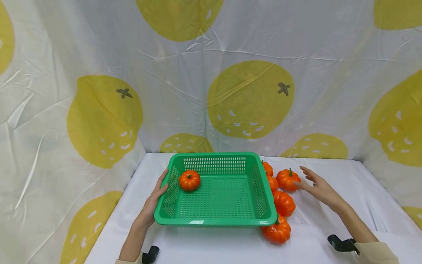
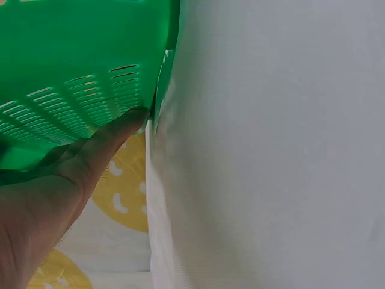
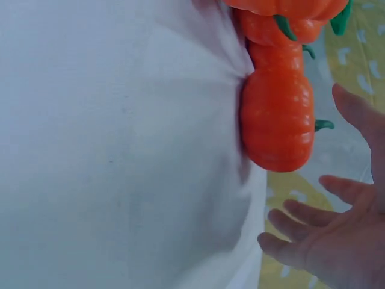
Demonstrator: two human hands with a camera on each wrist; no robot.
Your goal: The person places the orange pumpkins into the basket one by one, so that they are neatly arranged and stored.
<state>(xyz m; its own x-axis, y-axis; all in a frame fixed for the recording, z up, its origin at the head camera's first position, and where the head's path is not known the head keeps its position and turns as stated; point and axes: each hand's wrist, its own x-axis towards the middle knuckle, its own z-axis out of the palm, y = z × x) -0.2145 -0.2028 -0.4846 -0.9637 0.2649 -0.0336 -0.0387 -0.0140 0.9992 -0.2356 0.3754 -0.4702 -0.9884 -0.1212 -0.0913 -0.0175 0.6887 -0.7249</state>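
A green plastic basket (image 1: 215, 222) with slotted walls holds one small orange pumpkin (image 1: 189, 180) near its left side. My left hand (image 1: 155, 198) rests against the basket's left wall; its fingers lie along the outside, and the left wrist view shows a fairly straight digit touching the slotted wall. To the right of the basket are several orange pumpkins with green stems, among them a far one (image 1: 288, 180) and a near one (image 1: 277, 231). My right hand (image 1: 318, 189) reaches beside the far pumpkin with fingers spread, holding nothing; the right wrist view shows a gap between them.
A white cloth covers the table (image 1: 316, 234). Behind and on both sides hangs a white curtain (image 1: 184, 91) printed with yellow lemons. A black strap mount (image 1: 341, 243) sits at the right wrist, and another (image 1: 151, 254) at the left.
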